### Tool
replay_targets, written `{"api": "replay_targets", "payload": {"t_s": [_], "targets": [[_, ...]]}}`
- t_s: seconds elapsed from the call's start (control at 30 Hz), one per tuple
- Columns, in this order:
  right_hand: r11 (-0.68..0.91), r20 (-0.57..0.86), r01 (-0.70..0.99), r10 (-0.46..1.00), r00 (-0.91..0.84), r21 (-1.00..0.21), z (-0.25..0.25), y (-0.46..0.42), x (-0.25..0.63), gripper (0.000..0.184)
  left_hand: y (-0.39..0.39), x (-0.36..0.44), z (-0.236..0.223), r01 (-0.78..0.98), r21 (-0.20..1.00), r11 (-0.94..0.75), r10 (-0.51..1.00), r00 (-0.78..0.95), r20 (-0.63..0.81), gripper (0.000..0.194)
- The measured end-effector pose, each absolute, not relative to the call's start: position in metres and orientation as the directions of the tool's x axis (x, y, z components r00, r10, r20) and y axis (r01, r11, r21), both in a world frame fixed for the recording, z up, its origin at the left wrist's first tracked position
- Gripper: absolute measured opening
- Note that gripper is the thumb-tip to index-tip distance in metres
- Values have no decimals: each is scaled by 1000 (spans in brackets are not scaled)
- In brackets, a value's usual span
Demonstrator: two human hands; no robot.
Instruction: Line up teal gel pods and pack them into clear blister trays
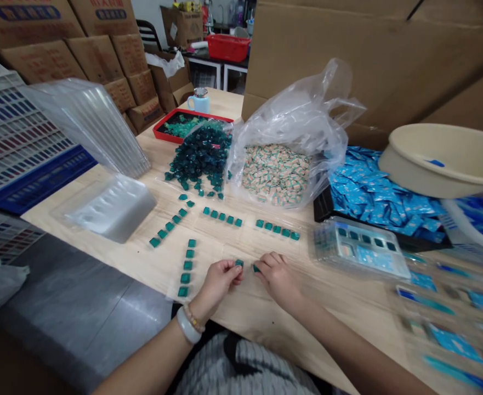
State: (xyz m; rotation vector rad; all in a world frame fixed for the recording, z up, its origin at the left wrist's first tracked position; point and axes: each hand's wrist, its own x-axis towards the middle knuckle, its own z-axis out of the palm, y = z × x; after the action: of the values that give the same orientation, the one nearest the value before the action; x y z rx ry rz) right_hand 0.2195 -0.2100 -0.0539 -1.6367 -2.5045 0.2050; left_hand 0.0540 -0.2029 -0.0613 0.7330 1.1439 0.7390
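Notes from the table, present state. Landmark: the heap of dark teal pods (200, 156), which lies in a clear plastic sheet or bag on the pale wooden table (241, 307).

My left hand (219, 282) and right hand (278, 280) are close together, on the near side of the heap. Left thumb and forefinger are pressed together on one small square teal pod (238, 263). Right fingertips are together on a second teal pod (256, 268). The two pods are near each other, not touching. A white bangle (188, 326) and a beaded bracelet (194, 319) sit on my left wrist.

Between the heap and my hands, four lines of teal pods lie on clear film: a diagonal line (169, 222), a short row (220, 216), a second short row (276, 229) and a column (186, 269) just beside my left hand.

Directly right of the heap is a clear bag of small wrapped sachets (276, 173). Farther right are loose blue sachets (381, 192), with a beige plastic basin (442, 159) above them. A clear blister tray holding pods and blue cards (360, 247) lies to the near right. Left of the heap are an empty clear blister tray (112, 208) and a stack of clear trays (89, 126). Behind the heap are a red tray of green pods (179, 126) and a pale blue mug (198, 101).
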Motion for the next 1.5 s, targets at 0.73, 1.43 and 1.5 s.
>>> {"api": "replay_targets", "payload": {"t_s": [0.73, 1.43, 1.5], "targets": [[271, 151, 507, 953, -264, -818, -28, -213, 211, 12, -203, 64, -40, -367, 631, 684, 720, 482, -500, 29], [336, -62, 860, 920, -387, -385, -55, -171, 205, 24, -196, 43, -56, 462, 874, -149, 960, 280, 15, 21], [323, -41, 827, 923, -383, -460, -53, -171, 209, 24, -198, 41, -58, 525, 829, -193, 947, 321, 17, 22]]}}
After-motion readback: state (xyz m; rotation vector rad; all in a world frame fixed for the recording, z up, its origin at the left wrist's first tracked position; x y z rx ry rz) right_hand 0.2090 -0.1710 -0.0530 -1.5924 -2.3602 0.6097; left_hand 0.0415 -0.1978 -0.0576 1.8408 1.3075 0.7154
